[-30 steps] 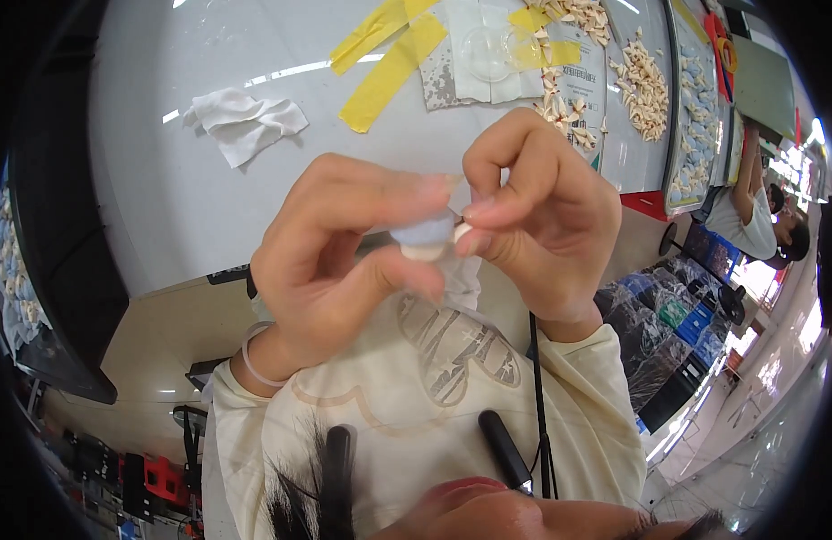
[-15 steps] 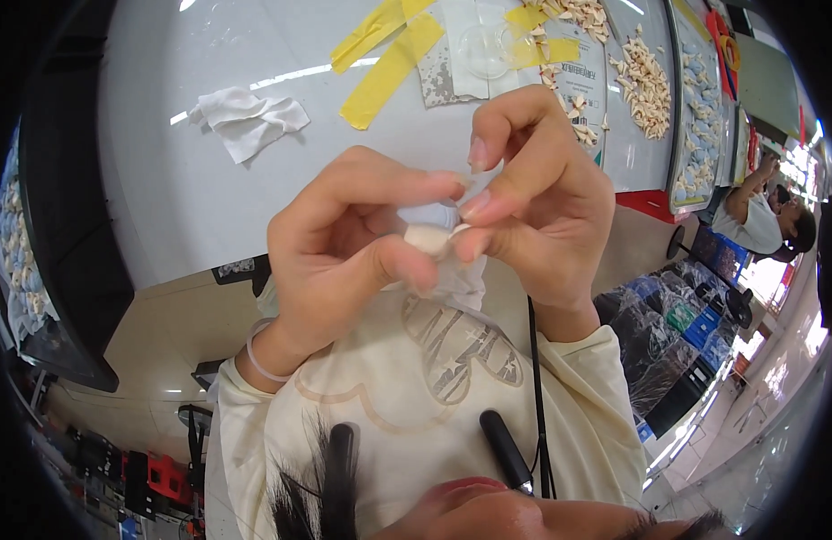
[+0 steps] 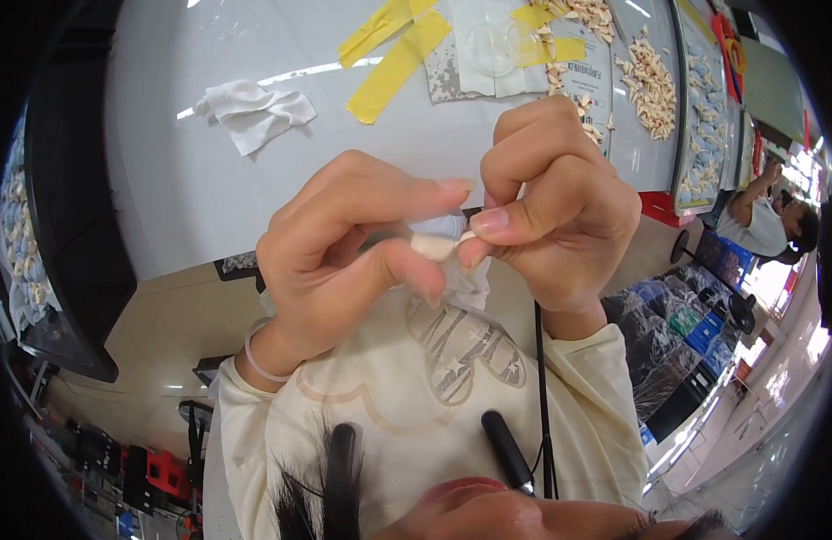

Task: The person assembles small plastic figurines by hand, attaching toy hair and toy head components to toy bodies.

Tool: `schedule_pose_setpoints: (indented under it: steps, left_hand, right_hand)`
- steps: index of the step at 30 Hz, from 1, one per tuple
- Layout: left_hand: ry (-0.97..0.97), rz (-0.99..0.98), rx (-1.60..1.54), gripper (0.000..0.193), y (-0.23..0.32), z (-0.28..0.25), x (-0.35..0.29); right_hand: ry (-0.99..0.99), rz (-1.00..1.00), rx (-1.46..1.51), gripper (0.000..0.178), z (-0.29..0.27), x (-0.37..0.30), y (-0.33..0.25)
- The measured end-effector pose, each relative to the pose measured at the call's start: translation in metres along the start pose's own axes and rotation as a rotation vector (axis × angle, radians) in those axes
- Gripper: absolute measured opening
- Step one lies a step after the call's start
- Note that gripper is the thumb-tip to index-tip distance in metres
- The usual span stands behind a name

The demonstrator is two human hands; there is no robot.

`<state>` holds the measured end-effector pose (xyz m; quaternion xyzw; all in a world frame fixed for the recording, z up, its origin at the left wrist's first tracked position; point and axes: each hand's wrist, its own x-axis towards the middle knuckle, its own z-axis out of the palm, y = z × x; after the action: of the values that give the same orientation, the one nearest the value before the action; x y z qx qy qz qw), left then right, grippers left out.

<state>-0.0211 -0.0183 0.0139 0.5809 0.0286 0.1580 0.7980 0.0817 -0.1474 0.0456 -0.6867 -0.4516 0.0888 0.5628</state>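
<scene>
White, crumpled: one cloth [image 3: 258, 112] on one pale table [image 3: 200, 198]. Next, one left hand [image 3: 312, 234], thumb and finger closed around one blue-and-cream piece [image 3: 434, 245], between both hands. Against its right side, one small cream piece [image 3: 465, 238], pinched by one right hand [image 3: 560, 198]. Farther right, one heap of cream bits [image 3: 651, 94], uncountable; then one tray [image 3: 699, 206] of blue and cream pieces [image 3: 704, 117].
</scene>
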Motion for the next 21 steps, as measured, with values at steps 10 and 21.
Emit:
schedule_pose_setpoints:
  steps: [10,21]
  left_hand:
    - [-0.021,-0.116,-0.455,0.043,-0.01,0.001,-0.004]
    - [-0.058,-0.339,-0.514,0.048,0.006,0.008,0.002]
  right_hand:
    - [0.08,0.111,0.062,0.033,0.009,-0.005,-0.001]
    - [0.008,-0.046,-0.463,0.038,0.008,-0.007,-0.011]
